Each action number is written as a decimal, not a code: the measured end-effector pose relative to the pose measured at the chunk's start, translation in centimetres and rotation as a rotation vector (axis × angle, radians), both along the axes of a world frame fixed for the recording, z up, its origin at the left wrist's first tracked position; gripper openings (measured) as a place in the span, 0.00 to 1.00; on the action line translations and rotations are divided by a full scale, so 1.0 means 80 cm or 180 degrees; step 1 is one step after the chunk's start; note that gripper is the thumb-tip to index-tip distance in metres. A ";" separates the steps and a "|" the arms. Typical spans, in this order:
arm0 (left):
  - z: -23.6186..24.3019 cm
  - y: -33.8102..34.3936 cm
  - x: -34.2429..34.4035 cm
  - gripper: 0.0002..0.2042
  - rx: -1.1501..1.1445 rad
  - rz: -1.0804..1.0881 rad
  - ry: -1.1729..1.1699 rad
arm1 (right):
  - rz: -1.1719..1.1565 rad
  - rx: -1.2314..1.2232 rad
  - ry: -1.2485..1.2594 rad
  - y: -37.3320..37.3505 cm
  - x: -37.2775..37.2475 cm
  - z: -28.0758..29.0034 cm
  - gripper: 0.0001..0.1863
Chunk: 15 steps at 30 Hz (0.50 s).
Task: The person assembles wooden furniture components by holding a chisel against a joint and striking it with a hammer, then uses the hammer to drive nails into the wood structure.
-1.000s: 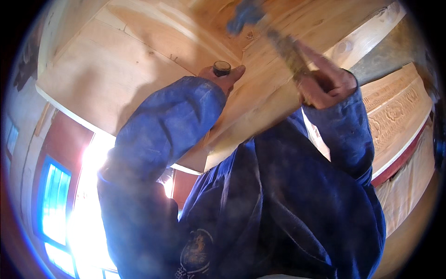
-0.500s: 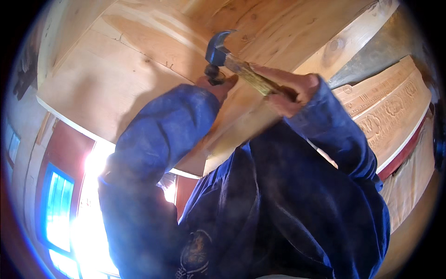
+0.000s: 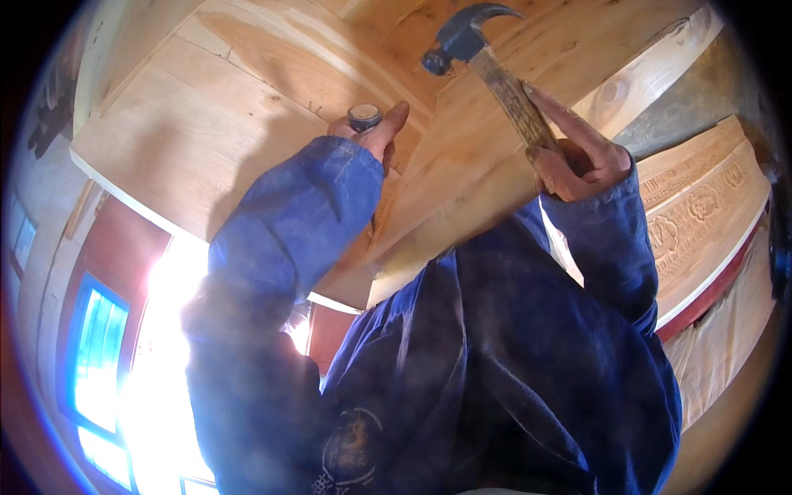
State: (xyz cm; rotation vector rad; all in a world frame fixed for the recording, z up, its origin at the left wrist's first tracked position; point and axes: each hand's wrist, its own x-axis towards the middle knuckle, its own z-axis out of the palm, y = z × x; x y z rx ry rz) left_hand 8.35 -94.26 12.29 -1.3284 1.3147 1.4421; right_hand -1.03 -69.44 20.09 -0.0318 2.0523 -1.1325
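Note:
My left hand [image 3: 375,132] is closed around a short tool with a round dark metal end [image 3: 364,115], a chisel or punch, held against the pale wooden boards [image 3: 272,82] overhead. Most of the tool is hidden by my fingers and blue sleeve. My right hand [image 3: 577,157] grips the wooden handle of a claw hammer [image 3: 511,91]. Its dark steel head [image 3: 460,37] is raised up and to the right of the tool's end, apart from it.
A thick pale beam [image 3: 462,181] runs diagonally under the boards. A carved wooden panel [image 3: 701,206] with a red edge lies at the right. Bright windows [image 3: 99,346] glare at the lower left. My blue jacket [image 3: 495,371] fills the lower middle.
Half a second ago the hammer head was down at the tool's round end. It has since swung back up and to the right. My left hand has stayed in place.

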 end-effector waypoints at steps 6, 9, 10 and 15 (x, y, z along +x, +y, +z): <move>0.012 0.013 0.005 0.22 -0.0047 -0.0588 -0.0059 | 0.0021 -0.0051 -0.0074 -0.007 0.009 -0.002 0.32; 0.018 0.011 0.006 0.23 0.0067 -0.0692 -0.0083 | 0.0123 -0.0053 0.0039 -0.006 0.007 0.001 0.33; 0.021 0.009 0.006 0.23 0.0128 -0.0681 -0.0057 | 0.0107 -0.0113 -0.0004 -0.004 0.006 0.001 0.33; 0.021 0.011 0.022 0.22 -0.0024 -0.0691 0.0243 | 0.0088 -0.0270 0.0045 -0.008 0.002 0.010 0.33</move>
